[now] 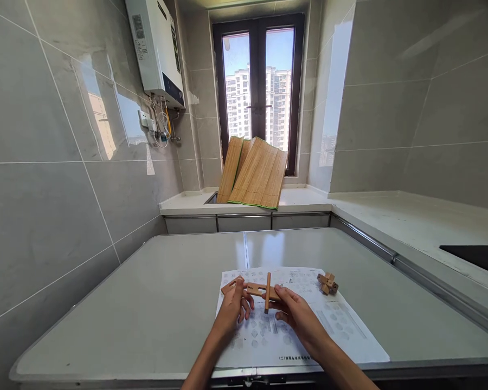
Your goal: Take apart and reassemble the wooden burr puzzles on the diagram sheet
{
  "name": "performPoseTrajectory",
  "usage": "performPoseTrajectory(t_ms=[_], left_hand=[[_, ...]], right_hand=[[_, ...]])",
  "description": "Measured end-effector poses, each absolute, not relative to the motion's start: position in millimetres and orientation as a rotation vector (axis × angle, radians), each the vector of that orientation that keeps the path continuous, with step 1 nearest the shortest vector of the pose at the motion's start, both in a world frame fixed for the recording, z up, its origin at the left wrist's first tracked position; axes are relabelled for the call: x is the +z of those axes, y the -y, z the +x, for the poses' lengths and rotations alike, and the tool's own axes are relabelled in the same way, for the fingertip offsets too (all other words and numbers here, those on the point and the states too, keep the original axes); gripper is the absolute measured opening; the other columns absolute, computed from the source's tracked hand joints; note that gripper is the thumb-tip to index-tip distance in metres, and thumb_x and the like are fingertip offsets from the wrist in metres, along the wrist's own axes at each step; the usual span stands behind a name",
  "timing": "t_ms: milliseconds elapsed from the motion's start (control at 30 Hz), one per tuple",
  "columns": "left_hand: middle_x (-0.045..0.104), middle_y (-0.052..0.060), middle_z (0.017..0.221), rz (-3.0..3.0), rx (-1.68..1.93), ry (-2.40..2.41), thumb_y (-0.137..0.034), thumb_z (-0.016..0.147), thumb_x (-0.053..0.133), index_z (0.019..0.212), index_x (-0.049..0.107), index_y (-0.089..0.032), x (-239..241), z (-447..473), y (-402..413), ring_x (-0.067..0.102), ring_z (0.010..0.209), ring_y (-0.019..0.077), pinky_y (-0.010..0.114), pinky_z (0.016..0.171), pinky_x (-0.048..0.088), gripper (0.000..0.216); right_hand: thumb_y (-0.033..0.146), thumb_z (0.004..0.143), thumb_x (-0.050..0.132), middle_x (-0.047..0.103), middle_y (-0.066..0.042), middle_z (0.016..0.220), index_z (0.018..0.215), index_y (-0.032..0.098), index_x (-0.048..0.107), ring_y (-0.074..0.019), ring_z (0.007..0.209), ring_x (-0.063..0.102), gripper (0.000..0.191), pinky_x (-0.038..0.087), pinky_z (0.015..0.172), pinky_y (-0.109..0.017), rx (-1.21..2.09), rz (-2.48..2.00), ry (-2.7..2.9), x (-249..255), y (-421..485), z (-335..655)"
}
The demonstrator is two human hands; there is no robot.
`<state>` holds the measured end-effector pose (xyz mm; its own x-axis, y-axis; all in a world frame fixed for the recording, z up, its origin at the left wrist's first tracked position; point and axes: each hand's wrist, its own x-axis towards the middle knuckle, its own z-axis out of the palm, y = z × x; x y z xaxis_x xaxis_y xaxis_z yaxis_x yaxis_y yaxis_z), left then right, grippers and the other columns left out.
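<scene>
Over the printed sheet (264, 344), my right hand (299, 317) pinches the end of a flat wooden puzzle piece (254, 288) that has a slot cut in it. A slim wooden stick (267, 295) stands crosswise against that piece, close to my right fingertips; whether it passes through the slot I cannot tell. My left hand (230, 311) is closed with curled fingers on a second flat wooden piece (229, 285), which sticks out past its fingertips and is partly hidden. Its fingers are close to the left end of the slotted piece.
An assembled wooden interlocking puzzle (327, 283) lies at the sheet's right edge on the white folding table (146, 309). Behind are a counter (309, 197) with a leaning bamboo mat (260, 173), and a window. A water heater (156, 51) hangs on the left wall.
</scene>
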<state>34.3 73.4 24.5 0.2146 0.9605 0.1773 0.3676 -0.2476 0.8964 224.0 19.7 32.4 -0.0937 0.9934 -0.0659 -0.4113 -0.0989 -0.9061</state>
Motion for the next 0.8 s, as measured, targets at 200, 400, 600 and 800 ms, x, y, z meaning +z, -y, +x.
performPoseTrajectory(t_ms=[200, 400, 600, 800], left_hand=[[0.047, -0.009, 0.052, 1.397, 1.010, -0.928, -0.075, 0.082, 0.053, 0.098, 0.062, -0.015, 24, 31, -61, 0.032, 0.032, 0.0038, 0.018, 0.034, 0.022, 0.063], [0.048, -0.009, 0.052, 1.351, 1.029, -0.915, -0.074, 0.078, 0.059, 0.098, 0.063, -0.014, 19, 24, -61, 0.033, 0.034, 0.0039, 0.019, 0.036, 0.024, 0.063], [0.047, -0.008, 0.053, 1.389, 1.014, -0.901, -0.070, 0.083, 0.058, 0.097, 0.065, -0.015, 20, 23, -56, 0.034, 0.038, 0.0047, 0.020, 0.040, 0.027, 0.058], [0.048, -0.008, 0.056, 1.364, 1.038, -0.916, -0.072, 0.081, 0.058, 0.093, 0.062, -0.016, 17, 22, -57, 0.034, 0.039, 0.0039, 0.018, 0.040, 0.026, 0.058]], right_hand=[[0.059, 0.077, 0.076, 0.076, -0.006, 0.093, 0.095, 0.023, 0.068, -0.0235, 0.093, 0.067, 0.042, 0.046, 0.064, -0.026, 1.493, -0.843, 1.014, 38, -10, 217], [0.051, 0.072, 0.084, 0.076, -0.008, 0.098, 0.121, 0.024, 0.063, -0.0238, 0.094, 0.068, 0.059, 0.046, 0.064, -0.026, 1.642, -0.737, 0.983, 40, -8, 217], [0.043, 0.072, 0.087, 0.074, -0.007, 0.104, 0.122, 0.024, 0.066, -0.0173, 0.085, 0.067, 0.057, 0.044, 0.063, -0.023, 1.837, -0.585, 0.906, 26, -13, 219], [0.033, 0.069, 0.091, 0.068, 0.002, 0.074, 0.115, 0.023, 0.070, -0.0082, 0.058, 0.052, 0.052, 0.040, 0.053, -0.019, 1.784, -0.598, 0.676, 6, -23, 208]])
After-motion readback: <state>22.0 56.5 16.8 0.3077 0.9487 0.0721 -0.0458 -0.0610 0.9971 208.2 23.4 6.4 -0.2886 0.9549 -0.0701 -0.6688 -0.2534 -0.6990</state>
